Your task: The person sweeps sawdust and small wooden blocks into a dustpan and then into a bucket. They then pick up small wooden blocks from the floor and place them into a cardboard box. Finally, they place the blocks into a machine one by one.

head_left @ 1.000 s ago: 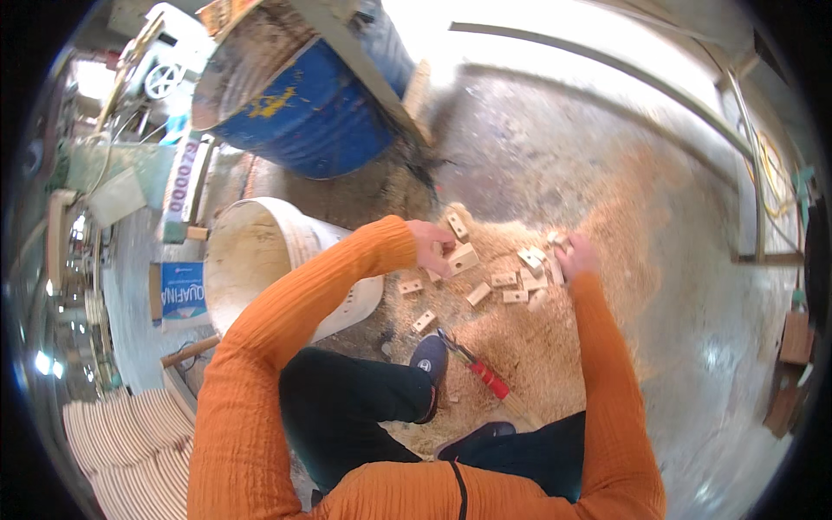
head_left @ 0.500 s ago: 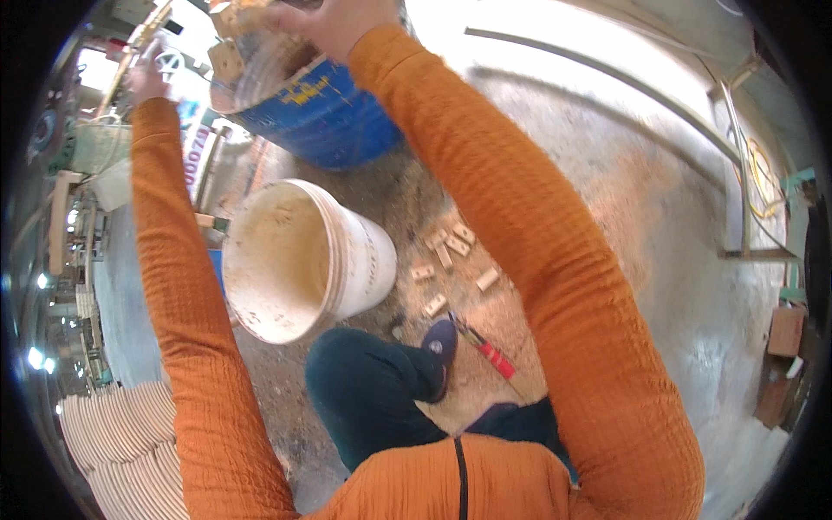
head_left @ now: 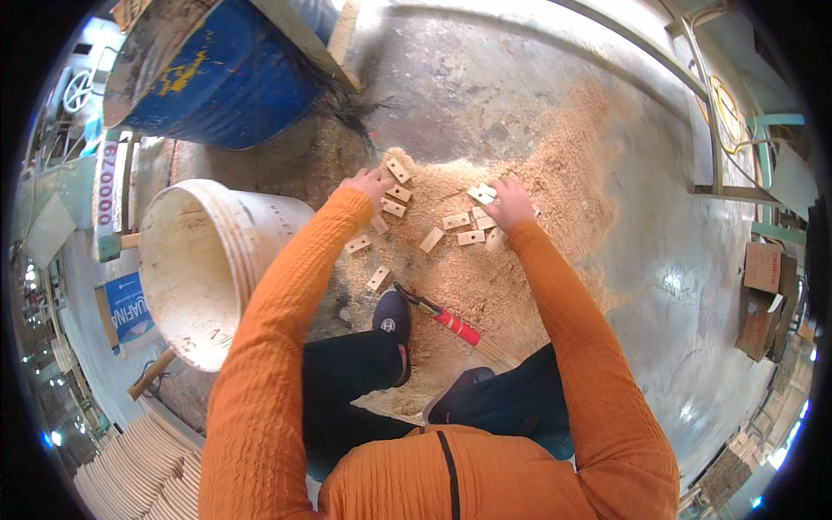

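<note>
Several small pale wooden blocks with drilled holes lie in two loose groups on the sawdust-covered floor. My left hand (head_left: 371, 184) reaches to the left group, its slightly bent fingers beside a wooden block (head_left: 399, 193); nothing shows in its grasp. On the right, the fingers of my right hand (head_left: 511, 202) are closed at the end of another wooden block (head_left: 480, 195). More blocks lie just below that hand, among them a holed block (head_left: 471, 237). Part of the right fingers is hidden behind the hand.
A white bucket (head_left: 282, 211) lies tilted at left, its mouth toward the left. Behind it stands a blue drum (head_left: 251, 82). A red-handled tool (head_left: 457, 327) lies near my shoes. Sawdust (head_left: 572, 165) spreads rightward; cardboard boxes (head_left: 763, 267) stand at far right.
Both hands have come down from the blue drum and the area left of it to the blocks on the floor. The view has shifted, and more blocks and sawdust show.
</note>
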The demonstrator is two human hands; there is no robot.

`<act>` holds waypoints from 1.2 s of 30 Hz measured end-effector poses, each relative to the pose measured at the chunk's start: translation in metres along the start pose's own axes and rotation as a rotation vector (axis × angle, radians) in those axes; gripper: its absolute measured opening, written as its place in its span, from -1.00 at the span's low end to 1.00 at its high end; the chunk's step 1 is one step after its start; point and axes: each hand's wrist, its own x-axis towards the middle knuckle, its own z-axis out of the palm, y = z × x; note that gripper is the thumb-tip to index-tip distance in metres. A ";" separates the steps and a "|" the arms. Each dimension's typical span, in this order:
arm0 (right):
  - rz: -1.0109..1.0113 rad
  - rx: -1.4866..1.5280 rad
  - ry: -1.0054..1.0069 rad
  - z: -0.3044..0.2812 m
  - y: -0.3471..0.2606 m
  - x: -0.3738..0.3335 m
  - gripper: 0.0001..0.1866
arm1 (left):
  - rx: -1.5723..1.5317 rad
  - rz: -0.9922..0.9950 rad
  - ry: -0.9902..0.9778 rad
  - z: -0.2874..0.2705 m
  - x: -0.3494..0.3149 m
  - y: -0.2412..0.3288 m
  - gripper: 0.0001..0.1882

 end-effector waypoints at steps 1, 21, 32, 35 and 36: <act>-0.015 -0.074 -0.070 0.003 -0.005 0.005 -0.57 | -0.054 -0.046 0.036 0.009 0.010 0.011 -0.42; 0.239 -0.071 -0.248 -0.023 0.093 -0.033 -0.57 | -0.313 -0.190 0.122 0.089 0.040 0.051 -0.29; 0.406 0.137 -0.283 -0.051 0.065 -0.041 -0.72 | -0.662 -0.431 0.196 0.106 0.011 0.060 -0.27; 0.102 -0.049 -0.336 -0.038 0.024 -0.020 -0.75 | -0.730 -0.312 0.373 0.109 0.008 0.067 -0.25; 0.027 -0.213 -0.402 -0.027 0.025 -0.020 -0.74 | -0.721 -0.312 0.247 0.091 0.012 0.096 -0.28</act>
